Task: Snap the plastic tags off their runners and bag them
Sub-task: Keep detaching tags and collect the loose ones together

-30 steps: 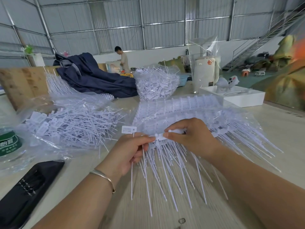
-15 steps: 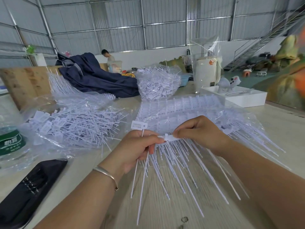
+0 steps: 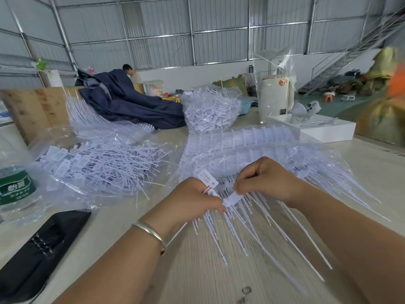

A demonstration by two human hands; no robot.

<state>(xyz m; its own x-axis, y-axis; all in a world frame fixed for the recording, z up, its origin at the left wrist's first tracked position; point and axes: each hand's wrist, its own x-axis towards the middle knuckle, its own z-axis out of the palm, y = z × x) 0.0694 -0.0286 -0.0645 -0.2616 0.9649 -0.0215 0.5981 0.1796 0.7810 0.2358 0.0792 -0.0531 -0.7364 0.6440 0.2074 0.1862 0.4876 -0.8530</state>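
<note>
A runner of white plastic tags (image 3: 243, 218) fans out over the table in front of me, its long tails pointing toward me. My right hand (image 3: 266, 179) pinches the runner's top edge. My left hand (image 3: 192, 200) grips loose tags, one label (image 3: 207, 177) sticking up above the fingers, and its fingertips pinch a tag head (image 3: 233, 197) on the runner. A clear bag of loose tags (image 3: 103, 163) lies open to the left. More runners sit in a clear bag (image 3: 252, 148) behind my hands.
A water bottle (image 3: 15, 189) and a black pouch (image 3: 39, 255) lie at the left. A full bag of tags (image 3: 210, 110), dark blue cloth (image 3: 131, 104), a white box (image 3: 315, 128) and a wrapped cylinder (image 3: 275, 97) stand at the back. A person (image 3: 131, 73) is far behind.
My left hand has gathered one more tag and moved right to a tag head on the runner. Both hands sit closer together, and the runner's tails have swung.
</note>
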